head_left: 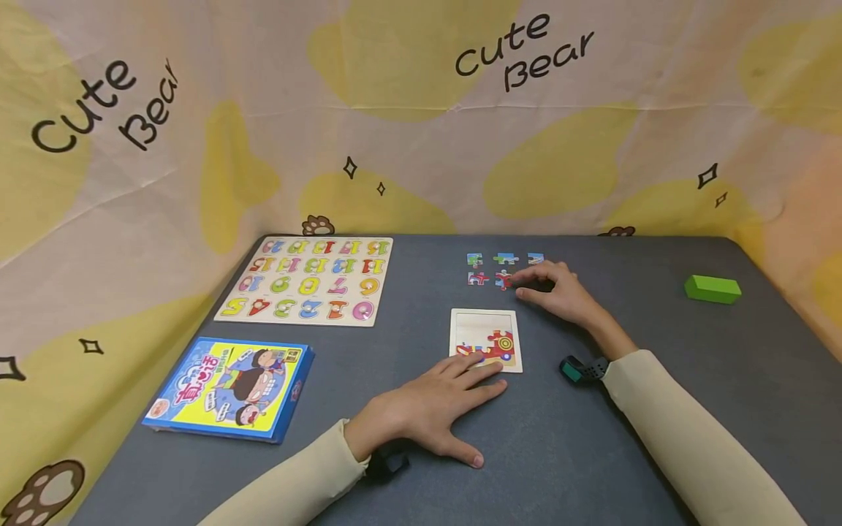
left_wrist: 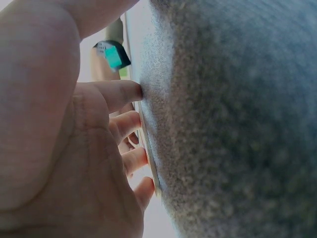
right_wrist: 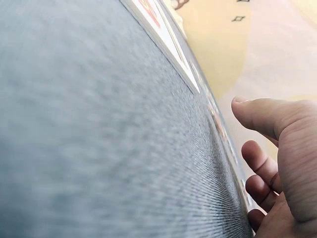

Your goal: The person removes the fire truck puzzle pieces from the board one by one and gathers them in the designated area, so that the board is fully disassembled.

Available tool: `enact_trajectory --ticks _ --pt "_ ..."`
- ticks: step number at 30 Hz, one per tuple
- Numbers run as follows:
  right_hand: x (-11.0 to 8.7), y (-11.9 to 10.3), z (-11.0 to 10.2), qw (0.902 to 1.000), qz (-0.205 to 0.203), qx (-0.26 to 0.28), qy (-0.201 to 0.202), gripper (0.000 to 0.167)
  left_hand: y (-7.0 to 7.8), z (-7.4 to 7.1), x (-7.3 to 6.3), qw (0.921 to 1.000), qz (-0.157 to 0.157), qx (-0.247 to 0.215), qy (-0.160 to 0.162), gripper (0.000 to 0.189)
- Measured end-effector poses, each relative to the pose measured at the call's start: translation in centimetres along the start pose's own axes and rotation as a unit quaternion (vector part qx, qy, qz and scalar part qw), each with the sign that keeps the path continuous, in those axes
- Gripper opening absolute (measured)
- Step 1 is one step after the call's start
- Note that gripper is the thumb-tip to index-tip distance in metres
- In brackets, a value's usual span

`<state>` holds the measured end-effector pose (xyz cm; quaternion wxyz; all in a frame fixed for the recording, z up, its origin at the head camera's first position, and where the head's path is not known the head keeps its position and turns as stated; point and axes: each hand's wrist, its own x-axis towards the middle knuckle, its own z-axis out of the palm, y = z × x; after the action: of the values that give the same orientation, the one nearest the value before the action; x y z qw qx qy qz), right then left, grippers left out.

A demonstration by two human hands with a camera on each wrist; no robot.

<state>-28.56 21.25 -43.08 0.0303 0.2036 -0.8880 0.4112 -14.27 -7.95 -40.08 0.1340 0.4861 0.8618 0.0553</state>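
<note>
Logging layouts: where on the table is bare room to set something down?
Free: between the board and the tray; between the right hand and the green block. Crowded: the tray, left hand over its near edge; the loose pieces, beside the right hand; the left side, with board and box.

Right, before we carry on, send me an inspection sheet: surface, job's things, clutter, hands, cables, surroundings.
Surface: grey tabletop, looks flat.
Job's things: puzzle tray, partly filled with red pieces along its near side; five loose puzzle pieces visible beyond it in two rows, the right hand possibly hiding more.
Clutter: number board and blue box on the left; green block on the far right.
Hands: left hand spread, fingers over the tray's near edge; right hand beside a lower-row piece, thumb apart.
Cables: nothing seen.
Surroundings: patterned cloth with "Cute Bear" lettering.
</note>
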Motion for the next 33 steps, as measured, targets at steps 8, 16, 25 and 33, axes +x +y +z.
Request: enact_trajectory --ticks 8,16,25,33 --pt "-1.5 -0.6 0.2 0.9996 -0.025 0.005 -0.015 0.025 0.1 -0.1 0.0 1.0000 -0.003 0.001 -0.001 0.098" --pt "-2.6 -1.6 0.5 0.9971 -0.055 0.009 -0.051 0.024 0.0 -0.2 0.0 1.0000 -0.003 -0.007 -0.006 0.097" --pt "-3.1 -3.1 1.3 0.9883 -0.091 -0.023 -0.120 0.029 0.0 -0.1 0.0 0.9999 -0.004 -0.003 -0.009 0.097" --pt "-3.4 -4.0 1.6 0.9800 -0.111 -0.047 -0.158 0.033 -0.1 -0.1 0.1 1.0000 -0.002 0.001 -0.008 0.098"
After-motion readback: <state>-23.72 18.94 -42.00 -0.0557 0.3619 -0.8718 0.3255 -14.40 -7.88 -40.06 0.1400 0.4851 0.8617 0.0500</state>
